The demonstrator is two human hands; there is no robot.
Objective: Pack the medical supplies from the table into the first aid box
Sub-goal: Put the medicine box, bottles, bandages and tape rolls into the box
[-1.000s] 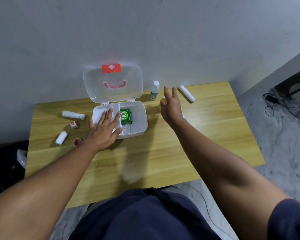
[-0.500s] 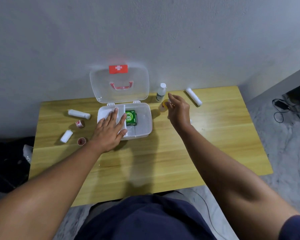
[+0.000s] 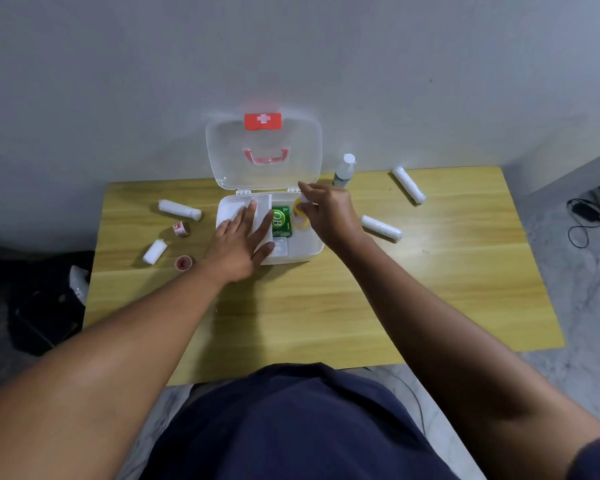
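Note:
The clear first aid box (image 3: 310, 249) stands open at the table's back, its lid (image 3: 264, 150) leaning on the wall. A green packet (image 3: 282, 221) lies inside it. My left hand (image 3: 239, 242) rests flat, fingers spread, on a white pad in the box's left half. Over the right half, my right hand (image 3: 328, 211) pinches a small yellow bottle (image 3: 300, 216) with a white cap. On the table lie white gauze rolls (image 3: 180, 209) (image 3: 381, 227) (image 3: 408, 184), a short roll (image 3: 155, 251), two tape rolls (image 3: 181, 229) (image 3: 183, 262) and a white bottle (image 3: 344, 170).
The wooden table (image 3: 395, 299) stands against a grey wall. Cables (image 3: 584, 220) lie on the floor to the right, and dark objects (image 3: 42, 306) sit on the floor to the left. My dark-clothed lap (image 3: 291, 427) is at the near edge.
My right hand picked up the yellow bottle beside the box and carried it left, over the box's right half. My left hand stayed on the white pad.

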